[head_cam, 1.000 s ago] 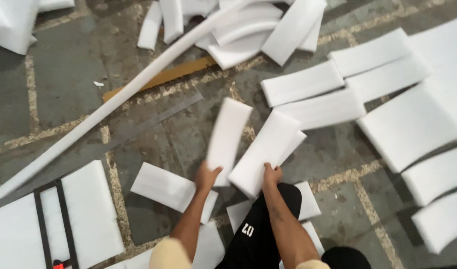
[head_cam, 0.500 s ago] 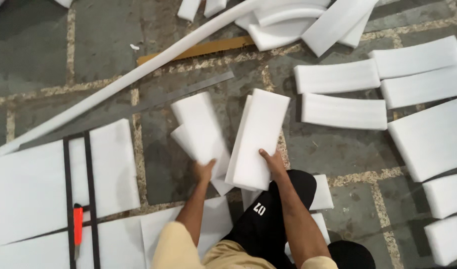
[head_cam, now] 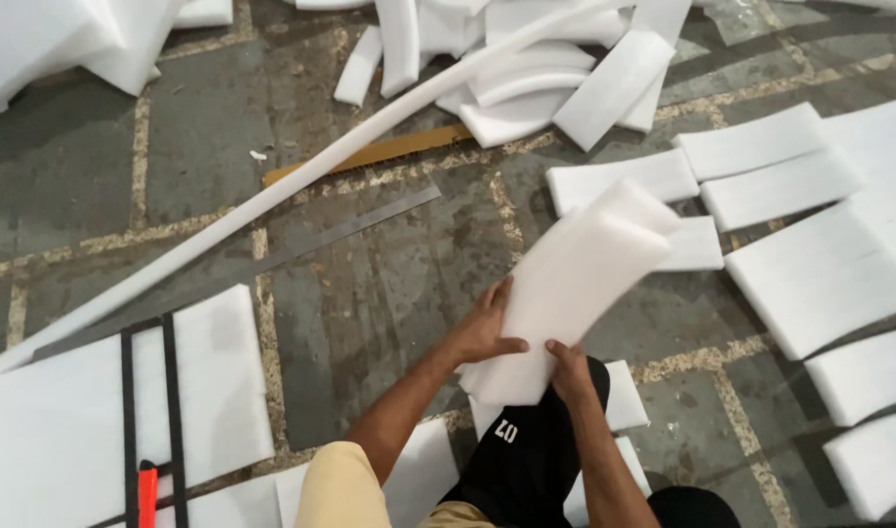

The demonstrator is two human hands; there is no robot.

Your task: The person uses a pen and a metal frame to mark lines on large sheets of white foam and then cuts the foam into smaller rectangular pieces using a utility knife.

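Note:
I hold a stack of white foam rectangles (head_cam: 575, 284) above my dark-trousered knee (head_cam: 526, 450), tilted up toward the right. My left hand (head_cam: 485, 328) grips the stack's left edge near its lower end. My right hand (head_cam: 568, 364) clasps its bottom end from below. More foam pieces (head_cam: 624, 396) lie on the stone floor under and beside my knee.
Cut foam rectangles (head_cam: 809, 254) lie in rows at the right, and a heap (head_cam: 526, 78) at the top. A long white foam strip (head_cam: 272, 196), a metal ruler (head_cam: 340, 235) and a wooden-handled saw (head_cam: 370, 156) cross the floor. A large foam sheet with a black frame (head_cam: 145, 401) lies at the left.
The two separate foam pieces have been brought together into one stack, now lifted and tilted to the right. The view has swung slightly.

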